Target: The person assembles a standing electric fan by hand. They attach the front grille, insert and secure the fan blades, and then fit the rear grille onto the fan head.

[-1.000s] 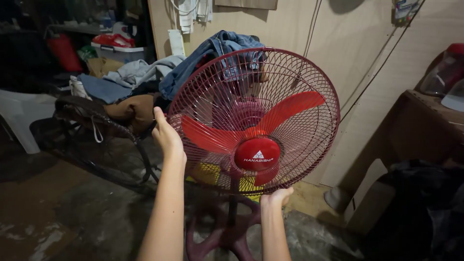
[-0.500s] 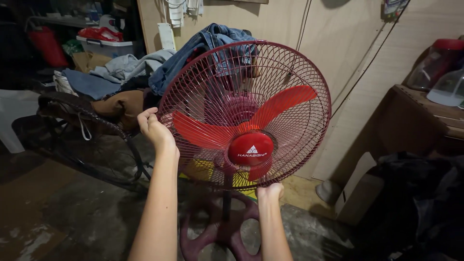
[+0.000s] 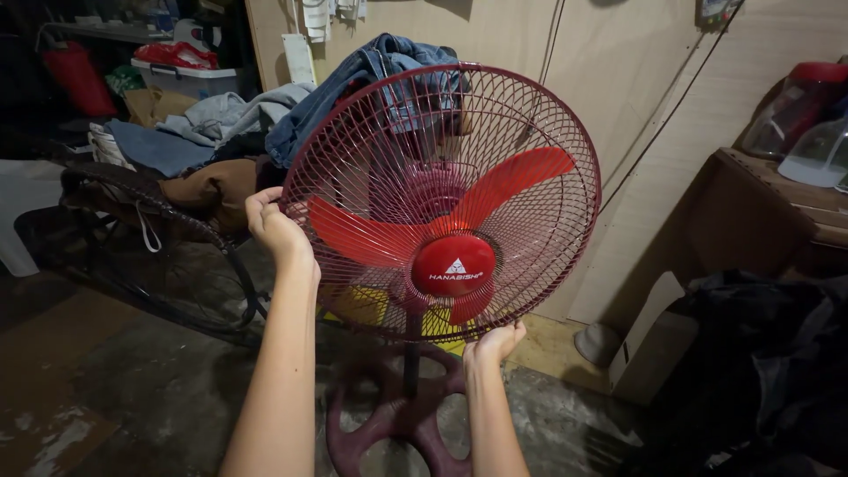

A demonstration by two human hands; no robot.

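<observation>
Left hand (image 3: 276,228) clamped on left rim of fan guard (image 3: 530,115), fingers curled over the wire edge. Right hand (image 3: 495,342) gripping bottom rim, thumb side up against the grille. Guard upright, tilted slightly back, fronting red blades (image 3: 503,181) and round red hub cap (image 3: 453,265). Fan on pole above maroon base (image 3: 371,424), standing on bare floor. Behind: denim clothes pile (image 3: 353,79), dark chair (image 3: 150,230) at left, wooden table (image 3: 768,203) at right.

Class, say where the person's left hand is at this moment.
In the head view, the left hand grips the left rim of the dark red fan guard, just right of the clothes-piled chair.
</observation>
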